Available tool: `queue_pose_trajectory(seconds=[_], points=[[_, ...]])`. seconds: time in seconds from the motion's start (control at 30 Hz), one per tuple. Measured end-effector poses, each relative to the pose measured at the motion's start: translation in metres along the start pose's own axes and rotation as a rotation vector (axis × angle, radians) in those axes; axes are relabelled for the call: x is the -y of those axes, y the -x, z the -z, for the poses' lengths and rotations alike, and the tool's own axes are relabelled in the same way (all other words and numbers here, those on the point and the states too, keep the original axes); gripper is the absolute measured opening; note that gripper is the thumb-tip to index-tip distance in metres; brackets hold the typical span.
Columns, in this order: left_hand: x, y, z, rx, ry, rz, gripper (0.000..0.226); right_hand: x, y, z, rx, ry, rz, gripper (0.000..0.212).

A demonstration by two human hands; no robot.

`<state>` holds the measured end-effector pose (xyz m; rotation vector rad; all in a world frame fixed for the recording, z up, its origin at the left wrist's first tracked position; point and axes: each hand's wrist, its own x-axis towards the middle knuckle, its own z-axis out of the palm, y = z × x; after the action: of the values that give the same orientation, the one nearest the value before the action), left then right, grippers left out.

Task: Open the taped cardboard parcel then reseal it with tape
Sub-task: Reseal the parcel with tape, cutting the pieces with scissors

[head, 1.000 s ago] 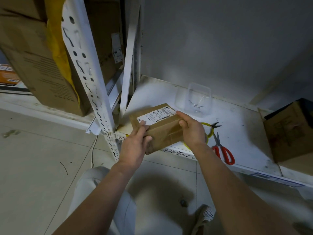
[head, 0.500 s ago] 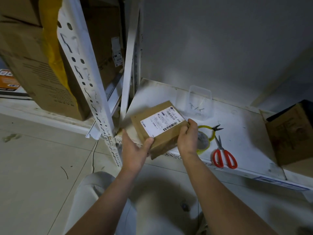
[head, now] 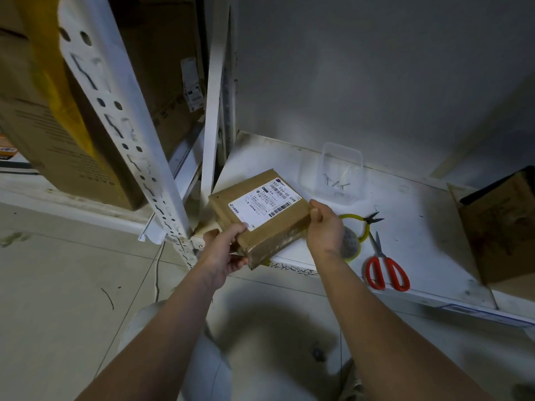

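Note:
A small brown cardboard parcel (head: 228, 206) with a white shipping label on top is held over the front edge of a white shelf (head: 411, 215). Glossy tape covers its near side. My left hand (head: 224, 250) grips its near left corner, thumb on top and fingers underneath. My right hand (head: 324, 227) grips the right edge with curled fingers. A tape roll (head: 351, 240) with a yellow rim lies just behind my right hand, partly hidden. Red-handled scissors (head: 383, 266) lie on the shelf to the right.
Small yellow-handled pliers (head: 366, 219) lie by the tape roll. A clear plastic tub (head: 343, 166) with several nails stands at the back. An open cardboard box (head: 498, 224) sits at the right. A perforated white upright (head: 127, 125) and large boxes (head: 52, 134) stand to the left.
The parcel has been turned and tipped, so its label faces up and its taped side faces me. My left hand shifted from the top to the near corner.

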<state>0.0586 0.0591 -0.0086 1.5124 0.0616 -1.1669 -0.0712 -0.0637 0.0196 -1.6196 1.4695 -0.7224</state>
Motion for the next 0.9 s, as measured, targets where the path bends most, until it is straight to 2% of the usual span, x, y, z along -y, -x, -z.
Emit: queue_pose_trajectory(seconds=[0.07,0.2,0.4,0.53,0.63,0.8,0.83,0.9], points=[[-0.007,-0.007,-0.013,0.002,0.054,-0.009,0.067,-0.003,-0.010,0.005,0.034,0.020,-0.002,0.036],[-0.031,-0.029,-0.049,-0.021,0.176,-0.020,0.062,-0.016,-0.033,0.021,-0.039,0.078,0.013,0.036],[-0.060,-0.061,-0.116,-0.063,0.175,-0.055,0.056,-0.049,-0.064,0.053,-0.182,0.103,-0.071,0.035],[-0.061,-0.075,-0.151,-0.027,0.150,-0.045,0.048,-0.071,-0.075,0.067,-0.245,0.170,-0.098,0.032],[-0.058,-0.081,-0.169,-0.057,0.147,-0.052,0.042,-0.085,-0.082,0.075,-0.281,0.204,-0.144,0.031],[-0.050,-0.091,-0.175,-0.052,0.099,-0.058,0.046,-0.103,-0.082,0.091,-0.316,0.289,-0.227,0.031],[-0.049,-0.091,-0.174,-0.077,0.111,-0.060,0.051,-0.106,-0.080,0.095,-0.307,0.321,-0.243,0.030],[-0.041,-0.090,-0.174,-0.214,0.079,-0.081,0.079,-0.112,-0.077,0.103,-0.270,0.392,-0.287,0.029]])
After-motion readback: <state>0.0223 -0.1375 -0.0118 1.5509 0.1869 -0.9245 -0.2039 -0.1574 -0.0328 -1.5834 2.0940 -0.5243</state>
